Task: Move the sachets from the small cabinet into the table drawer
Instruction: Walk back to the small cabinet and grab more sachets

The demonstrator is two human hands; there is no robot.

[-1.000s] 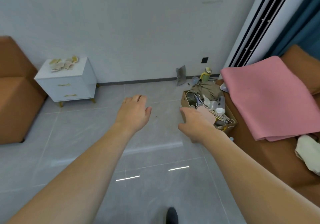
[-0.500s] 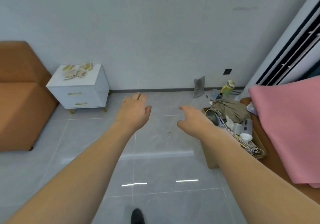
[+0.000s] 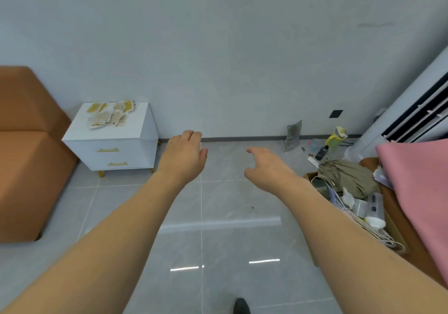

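Both arms reach forward over the grey tiled floor (image 3: pixel 218 216), empty-handed. The left hand (image 3: pixel 183 157) is seen from the back, fingers loosely bent downward and holding nothing; the right hand (image 3: pixel 268 168) is relaxed too, thumb spread away from the slightly curled fingers, gripping nothing. The sachets (image 3: pixel 110 116) lie in a loose overlapping pile on top of the small cabinet (image 3: pixel 121 153) – toward its back edge, nearer the back left corner. The white cabinet stands against the wall, just beside an orange sofa (image 3: pixel 26 168), both its gold-handled drawers closed. Along the right edge of the floor a cardboard box (image 3: pixel 397 236) full of clutter sits beside a pink cloth (image 3: pixel 421 192) – well apart from the cabinet
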